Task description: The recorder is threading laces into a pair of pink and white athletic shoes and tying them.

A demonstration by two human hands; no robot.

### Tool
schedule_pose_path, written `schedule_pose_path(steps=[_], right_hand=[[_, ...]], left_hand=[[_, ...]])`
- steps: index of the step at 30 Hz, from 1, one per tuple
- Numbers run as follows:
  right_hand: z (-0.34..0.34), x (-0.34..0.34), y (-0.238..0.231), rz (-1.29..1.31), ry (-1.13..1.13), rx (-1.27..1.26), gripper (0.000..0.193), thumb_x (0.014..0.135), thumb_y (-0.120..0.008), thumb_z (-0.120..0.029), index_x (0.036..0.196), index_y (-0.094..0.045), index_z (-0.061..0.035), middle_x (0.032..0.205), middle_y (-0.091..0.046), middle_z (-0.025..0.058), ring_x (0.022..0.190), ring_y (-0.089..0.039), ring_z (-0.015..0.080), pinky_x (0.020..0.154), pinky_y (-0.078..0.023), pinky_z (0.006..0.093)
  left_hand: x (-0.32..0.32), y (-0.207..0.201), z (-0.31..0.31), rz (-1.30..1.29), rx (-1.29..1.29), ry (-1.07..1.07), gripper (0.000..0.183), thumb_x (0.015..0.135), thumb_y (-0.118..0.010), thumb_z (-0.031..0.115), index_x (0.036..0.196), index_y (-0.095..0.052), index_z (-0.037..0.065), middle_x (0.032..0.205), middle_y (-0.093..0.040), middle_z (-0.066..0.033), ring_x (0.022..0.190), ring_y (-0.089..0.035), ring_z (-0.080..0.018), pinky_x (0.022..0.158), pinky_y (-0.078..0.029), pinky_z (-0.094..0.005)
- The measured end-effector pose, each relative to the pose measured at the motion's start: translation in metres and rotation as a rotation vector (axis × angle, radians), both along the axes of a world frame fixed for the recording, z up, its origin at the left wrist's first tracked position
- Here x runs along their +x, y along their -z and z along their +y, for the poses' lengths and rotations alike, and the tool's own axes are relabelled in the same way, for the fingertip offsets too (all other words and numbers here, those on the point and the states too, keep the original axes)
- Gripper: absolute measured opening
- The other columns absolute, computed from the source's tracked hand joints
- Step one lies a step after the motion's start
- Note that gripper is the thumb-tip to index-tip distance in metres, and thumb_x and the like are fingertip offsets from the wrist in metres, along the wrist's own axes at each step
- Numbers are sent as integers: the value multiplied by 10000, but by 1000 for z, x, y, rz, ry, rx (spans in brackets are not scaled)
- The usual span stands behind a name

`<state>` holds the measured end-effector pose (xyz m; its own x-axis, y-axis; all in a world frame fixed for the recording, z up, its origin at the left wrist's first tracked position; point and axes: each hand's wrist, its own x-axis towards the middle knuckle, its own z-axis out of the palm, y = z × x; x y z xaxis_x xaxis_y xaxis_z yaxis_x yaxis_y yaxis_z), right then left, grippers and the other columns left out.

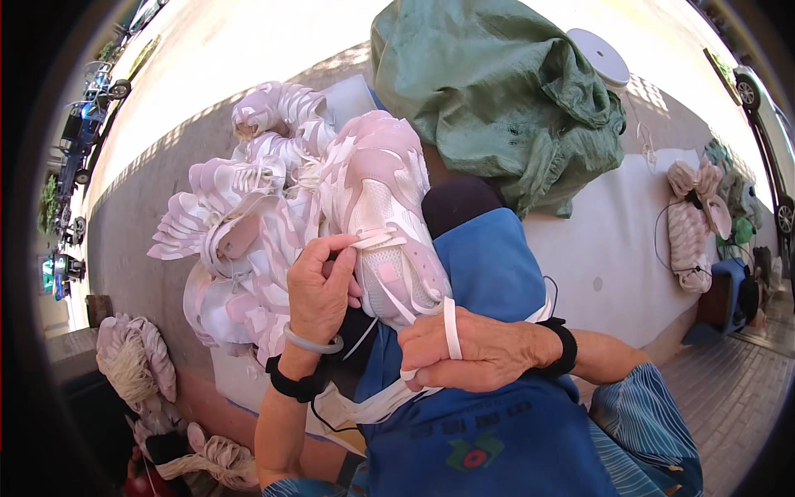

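Observation:
A pink and white shoe upper (385,182) lies across my lap, its toe pointing away from me. My left hand (321,286) is closed at its left edge, thumb and forefinger pinching the white shoelace (378,239) near the eyelets. Closer to me and to the right, my right hand (480,349) is curled shut around the lace, and a loop of it passes over the back of the hand. More white laces (364,406) lie bundled across my lap below both hands. The fingertips of my right hand are partly hidden.
Many similar uppers (240,224) are heaped on the left, against the one on my lap. A green sack (489,91) stands ahead, with a white round lid (598,56) behind it. Tied bundles of uppers sit at far right (691,228) and lower left (137,360).

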<state>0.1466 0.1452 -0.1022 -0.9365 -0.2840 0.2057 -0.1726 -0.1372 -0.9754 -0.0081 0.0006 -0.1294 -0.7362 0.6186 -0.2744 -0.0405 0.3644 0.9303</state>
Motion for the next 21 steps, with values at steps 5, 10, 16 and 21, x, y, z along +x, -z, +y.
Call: schedule_pose_path(steps=[5, 10, 16, 21], right_hand=[[5, 4, -1, -22, 9, -45, 131, 881, -518, -85, 806, -574, 6, 728, -509, 108, 693, -516, 270, 642, -409, 360], [10, 11, -5, -191, -45, -123, 180, 864, -496, -132, 811, -576, 21, 715, -537, 91, 654, -498, 202, 622, -403, 314], [47, 18, -21, -374, -201, -343, 188, 824, -502, -129, 739, -591, 12, 674, -534, 43, 657, -486, 144, 602, -378, 280], [31, 17, -22, -207, -228, -243, 137, 877, -507, -67, 842, -574, 46, 735, -518, 119, 694, -506, 239, 638, -394, 343]], left_hand=[[-6, 6, -1, -102, 71, 36, 138, 940, -540, 88, 1041, -552, -5, 716, -555, -25, 520, -535, -64, 426, -455, -200], [-8, 6, 0, -191, 62, 126, 119, 966, -479, 126, 1003, -528, 24, 619, -506, -29, 453, -489, -95, 423, -415, -203], [-4, 12, 6, -120, -42, 133, 61, 930, -435, 68, 959, -473, 31, 648, -481, -28, 434, -457, -89, 391, -397, -217], [5, 1, -3, 50, -18, -10, 170, 961, -442, 170, 930, -501, 13, 635, -495, -28, 424, -469, -86, 377, -411, -222]])
